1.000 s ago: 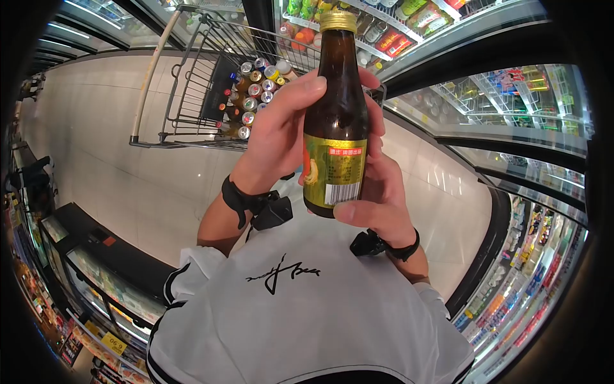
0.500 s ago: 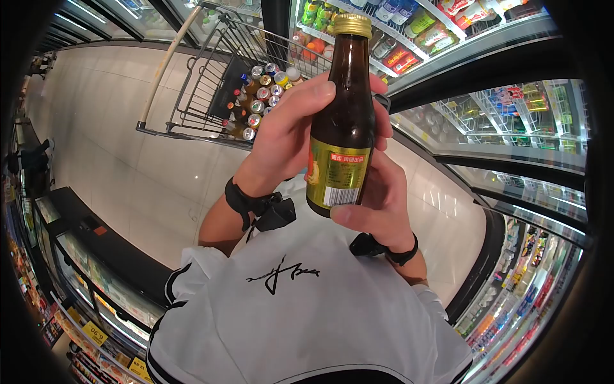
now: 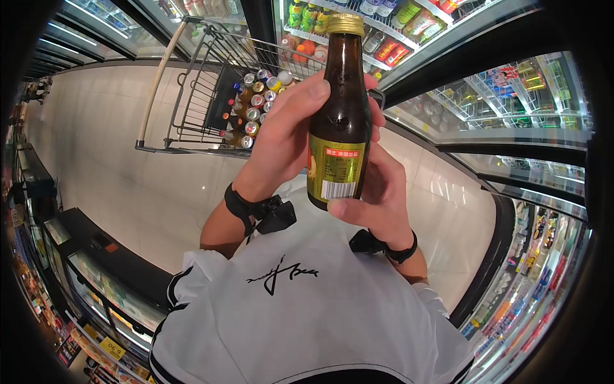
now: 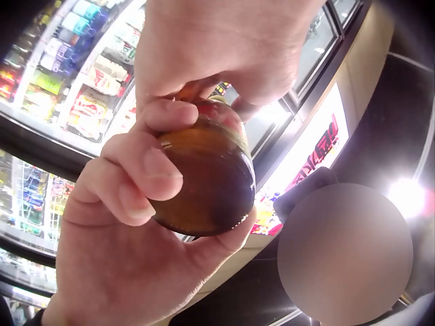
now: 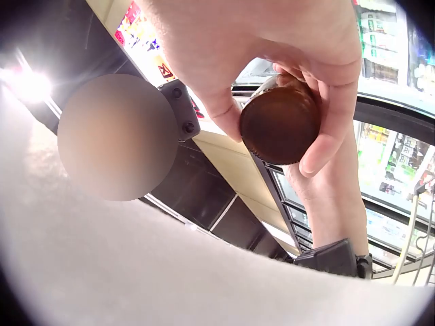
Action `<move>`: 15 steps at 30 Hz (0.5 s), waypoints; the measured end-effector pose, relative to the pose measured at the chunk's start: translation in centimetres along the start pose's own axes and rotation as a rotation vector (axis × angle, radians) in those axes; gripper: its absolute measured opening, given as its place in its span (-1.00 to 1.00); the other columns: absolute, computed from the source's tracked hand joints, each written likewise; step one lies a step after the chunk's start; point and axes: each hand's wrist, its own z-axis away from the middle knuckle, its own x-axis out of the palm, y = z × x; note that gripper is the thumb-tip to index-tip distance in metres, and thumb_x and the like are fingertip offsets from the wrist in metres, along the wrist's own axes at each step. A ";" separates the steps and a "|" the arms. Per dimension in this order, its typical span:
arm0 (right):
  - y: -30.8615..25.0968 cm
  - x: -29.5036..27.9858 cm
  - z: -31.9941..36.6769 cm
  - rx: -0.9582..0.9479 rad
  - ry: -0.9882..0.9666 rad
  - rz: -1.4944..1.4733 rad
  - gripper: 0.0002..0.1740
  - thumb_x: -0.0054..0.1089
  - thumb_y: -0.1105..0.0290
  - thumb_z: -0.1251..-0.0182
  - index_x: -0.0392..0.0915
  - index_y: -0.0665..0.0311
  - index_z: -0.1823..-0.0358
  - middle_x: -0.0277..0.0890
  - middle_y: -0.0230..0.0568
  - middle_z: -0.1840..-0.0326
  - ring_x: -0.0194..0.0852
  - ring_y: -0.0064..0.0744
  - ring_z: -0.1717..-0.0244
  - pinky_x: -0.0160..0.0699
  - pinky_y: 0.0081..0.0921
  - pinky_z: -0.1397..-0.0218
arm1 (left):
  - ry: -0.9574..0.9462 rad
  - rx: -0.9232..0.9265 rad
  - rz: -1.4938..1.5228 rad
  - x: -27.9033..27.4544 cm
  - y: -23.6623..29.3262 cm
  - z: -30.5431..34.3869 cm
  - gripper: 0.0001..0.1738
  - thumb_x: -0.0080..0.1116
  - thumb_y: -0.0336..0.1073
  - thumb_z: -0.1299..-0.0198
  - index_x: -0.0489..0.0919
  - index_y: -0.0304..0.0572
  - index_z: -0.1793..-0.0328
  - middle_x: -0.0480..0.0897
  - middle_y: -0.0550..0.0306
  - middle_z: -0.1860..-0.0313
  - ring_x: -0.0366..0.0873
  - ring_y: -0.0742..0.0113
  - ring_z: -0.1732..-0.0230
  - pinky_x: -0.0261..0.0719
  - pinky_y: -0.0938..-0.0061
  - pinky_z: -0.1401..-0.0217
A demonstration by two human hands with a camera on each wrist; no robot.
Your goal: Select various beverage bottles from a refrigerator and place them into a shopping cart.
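Observation:
A brown glass bottle (image 3: 340,115) with a gold cap (image 3: 346,24) stands nearly upright before the chest in the head view. Its gold label, showing a red strip and a barcode, faces the head camera. The left hand (image 3: 278,131) grips it at the left, thumb on the shoulder and fingers behind. Lower at the right, the right hand (image 3: 387,201) holds it with the thumb near the base. Both wrist views look at the bottle from below: its base (image 4: 204,193) beneath the left hand (image 4: 217,47), and again its base (image 5: 280,129) between the right hand's (image 5: 272,34) thumb and fingers.
A shopping cart (image 3: 182,125) with several cans and bottles (image 3: 257,100) stands beyond the left hand. Glass-door coolers with drinks line the top and right. A dark-edged freezer (image 3: 115,256) is at lower left; pale floor lies between.
The bottle has turned slightly, so less of the picture at the label's left edge shows. Both hands keep their hold. The cart and shelves shifted in view and back as the head moved.

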 end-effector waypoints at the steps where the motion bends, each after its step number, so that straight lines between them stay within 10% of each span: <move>1: 0.0 -0.1 0.0 -0.006 -0.004 0.003 -0.27 0.51 0.46 -0.01 0.39 0.42 -0.26 0.52 -0.30 0.02 0.52 -0.52 -0.01 0.44 -0.50 -0.14 | -0.006 -0.004 -0.002 0.0 0.0 -0.2 -0.32 -0.26 0.08 -0.45 0.24 -0.40 -0.42 0.55 -0.26 0.00 0.60 0.07 0.04 0.62 0.28 -0.03; 15: 1.0 -0.9 -1.2 0.062 0.008 -0.066 -0.27 0.48 0.47 0.00 0.38 0.41 -0.26 0.56 -0.26 -0.04 0.54 -0.48 -0.06 0.46 -0.45 -0.19 | 0.068 0.036 -0.098 -0.7 0.0 -0.5 -0.36 -0.13 0.03 -0.44 0.33 -0.43 -0.36 0.61 -0.20 0.03 0.63 0.15 0.04 0.63 0.32 -0.05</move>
